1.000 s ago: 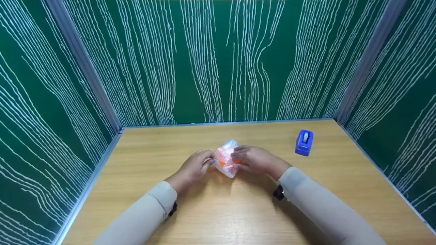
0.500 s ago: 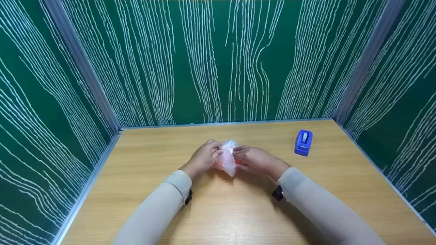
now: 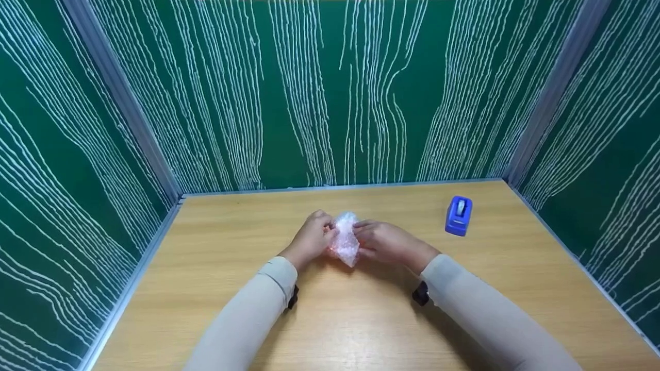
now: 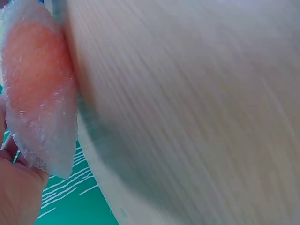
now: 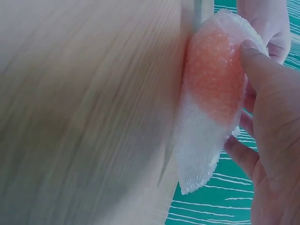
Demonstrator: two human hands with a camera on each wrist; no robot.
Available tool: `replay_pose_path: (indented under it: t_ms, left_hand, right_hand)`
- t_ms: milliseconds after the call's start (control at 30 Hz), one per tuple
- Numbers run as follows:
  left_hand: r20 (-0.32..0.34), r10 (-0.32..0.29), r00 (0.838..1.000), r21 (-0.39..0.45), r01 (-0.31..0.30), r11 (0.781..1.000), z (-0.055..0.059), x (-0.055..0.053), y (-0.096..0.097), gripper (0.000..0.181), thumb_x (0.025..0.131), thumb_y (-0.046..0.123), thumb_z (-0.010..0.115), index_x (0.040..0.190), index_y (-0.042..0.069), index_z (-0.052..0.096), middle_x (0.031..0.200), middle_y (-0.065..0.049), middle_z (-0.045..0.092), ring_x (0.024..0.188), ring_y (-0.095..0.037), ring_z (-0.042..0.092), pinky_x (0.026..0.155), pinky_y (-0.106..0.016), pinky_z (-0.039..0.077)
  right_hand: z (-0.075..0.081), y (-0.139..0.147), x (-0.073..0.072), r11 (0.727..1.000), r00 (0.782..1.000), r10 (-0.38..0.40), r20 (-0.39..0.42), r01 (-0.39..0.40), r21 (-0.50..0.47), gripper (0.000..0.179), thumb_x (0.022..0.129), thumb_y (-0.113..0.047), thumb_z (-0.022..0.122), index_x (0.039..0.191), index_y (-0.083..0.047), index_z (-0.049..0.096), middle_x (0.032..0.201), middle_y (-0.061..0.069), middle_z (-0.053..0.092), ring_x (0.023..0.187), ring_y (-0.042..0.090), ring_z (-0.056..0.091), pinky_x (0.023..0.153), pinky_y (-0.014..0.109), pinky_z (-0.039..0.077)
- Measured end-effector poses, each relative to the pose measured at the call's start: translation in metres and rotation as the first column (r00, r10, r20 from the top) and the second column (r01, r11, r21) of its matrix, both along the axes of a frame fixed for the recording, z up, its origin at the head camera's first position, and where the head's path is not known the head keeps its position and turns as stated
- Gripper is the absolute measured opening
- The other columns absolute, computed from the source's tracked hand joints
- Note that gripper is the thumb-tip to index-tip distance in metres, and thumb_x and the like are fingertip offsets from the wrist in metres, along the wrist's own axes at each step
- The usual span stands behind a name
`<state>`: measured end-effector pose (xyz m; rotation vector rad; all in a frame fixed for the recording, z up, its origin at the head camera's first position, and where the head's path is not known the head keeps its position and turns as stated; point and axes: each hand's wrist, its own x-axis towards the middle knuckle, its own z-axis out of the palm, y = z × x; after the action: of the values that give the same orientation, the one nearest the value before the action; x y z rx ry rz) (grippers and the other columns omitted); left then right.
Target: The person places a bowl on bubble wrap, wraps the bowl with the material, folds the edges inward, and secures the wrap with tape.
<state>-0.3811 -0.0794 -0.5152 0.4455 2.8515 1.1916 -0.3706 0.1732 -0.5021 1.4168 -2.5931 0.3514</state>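
Note:
An orange object wrapped in clear bubble wrap lies on the table between both hands; its exact kind is hidden by the wrap. My left hand holds its left side with curled fingers and the thumb on the wrap. From the other side my right hand grips the bundle. The right wrist view shows that thumb laid on the bubble wrap, with fingers bent behind it. Tapered wrap ends extend past the orange part, as the bubble wrap in the left wrist view also shows.
A blue tape dispenser stands at the right rear of the wooden table. Green panels with wavy white lines enclose the back and both sides, joined by grey metal posts.
My left hand has moved right and slightly away from me, laying the left flap of bubble wrap over the orange object. The right hand has stayed in place on the bundle.

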Motion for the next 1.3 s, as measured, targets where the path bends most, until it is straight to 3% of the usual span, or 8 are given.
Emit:
replay_pose_path:
  t_ms: [100,233,300,433,633,767,1000,1300]
  left_hand:
    - [0.003,0.003,1.000,0.015,-0.003,1.000,-0.001,-0.001,0.000,0.008,0.112,0.015,0.072,0.113,0.009,0.077,0.124,-0.004,0.058,0.121,-0.022,0.059,0.112,-0.038,0.059]
    - [-0.007,0.002,1.000,0.007,-0.002,1.000,-0.002,-0.002,-0.001,0.007,0.110,0.013,0.073,0.108,0.009,0.078,0.123,-0.003,0.057,0.119,-0.021,0.058,0.108,-0.036,0.059]
    - [-0.027,-0.004,1.000,-0.003,0.004,1.000,-0.003,-0.003,-0.001,0.007,0.110,0.012,0.073,0.106,0.009,0.078,0.122,-0.003,0.058,0.117,-0.020,0.058,0.106,-0.036,0.058]
    - [-0.074,-0.021,0.997,-0.006,0.021,1.000,-0.004,-0.004,-0.003,0.008,0.108,0.010,0.076,0.101,0.008,0.079,0.119,-0.004,0.061,0.114,-0.021,0.059,0.104,-0.037,0.058]
    - [-0.056,-0.015,0.998,0.031,0.017,0.999,-0.005,-0.002,-0.012,0.008,0.108,0.017,0.079,0.111,0.012,0.085,0.123,0.000,0.066,0.118,-0.020,0.065,0.112,-0.037,0.061]
    - [0.007,-0.034,0.999,0.110,0.033,0.993,-0.003,0.001,-0.029,0.019,0.107,0.028,0.083,0.120,0.015,0.084,0.131,-0.001,0.071,0.127,-0.024,0.068,0.115,-0.043,0.062]
    - [0.143,-0.074,0.987,0.188,0.046,0.981,-0.002,0.006,-0.059,0.018,0.100,0.035,0.090,0.106,0.020,0.083,0.138,0.003,0.077,0.137,-0.028,0.067,0.124,-0.051,0.055]
    - [0.204,-0.094,0.974,0.189,0.055,0.980,-0.008,0.004,-0.073,0.010,0.108,0.025,0.081,0.107,0.016,0.085,0.124,-0.004,0.079,0.118,-0.023,0.067,0.114,-0.043,0.058]
  right_hand:
    - [-0.001,0.003,0.002,0.997,0.995,-0.074,0.073,0.076,-0.025,0.044,0.106,-0.038,0.083,0.142,-0.013,0.079,0.141,0.008,0.081,0.143,0.031,0.073,0.123,0.049,0.057]
    - [-0.001,0.005,0.005,0.980,0.964,-0.174,0.202,0.189,-0.059,0.063,0.098,-0.047,0.090,0.151,-0.021,0.067,0.148,0.003,0.074,0.131,0.024,0.077,0.113,0.042,0.064]
    - [-0.001,0.004,0.006,0.979,0.957,-0.176,0.230,0.195,-0.062,0.069,0.096,-0.049,0.092,0.153,-0.023,0.063,0.156,0.002,0.066,0.125,0.020,0.077,0.110,0.040,0.065]
    - [0.001,0.001,0.009,0.993,0.980,-0.096,0.177,0.108,-0.057,0.057,0.102,-0.045,0.087,0.150,-0.020,0.071,0.172,0.008,0.053,0.135,0.029,0.074,0.118,0.049,0.061]
    - [-0.001,-0.005,0.008,0.999,0.999,0.033,0.028,-0.033,-0.009,0.031,0.111,-0.031,0.076,0.131,-0.009,0.082,0.156,0.016,0.071,0.150,0.040,0.064,0.128,0.057,0.052]
    - [-0.001,-0.005,0.007,1.000,0.999,0.017,0.043,-0.018,0.020,0.030,0.112,-0.030,0.074,0.132,-0.010,0.083,0.152,0.013,0.075,0.150,0.038,0.065,0.129,0.056,0.050]
    - [0.001,-0.003,0.008,0.999,0.997,-0.002,0.082,-0.001,0.034,0.030,0.113,-0.029,0.072,0.132,-0.009,0.083,0.152,0.012,0.075,0.151,0.038,0.064,0.132,0.058,0.047]
    - [-0.001,-0.004,0.007,0.999,0.997,-0.005,0.080,0.001,0.049,0.031,0.113,-0.031,0.071,0.133,-0.010,0.083,0.151,0.009,0.076,0.152,0.036,0.064,0.133,0.057,0.045]
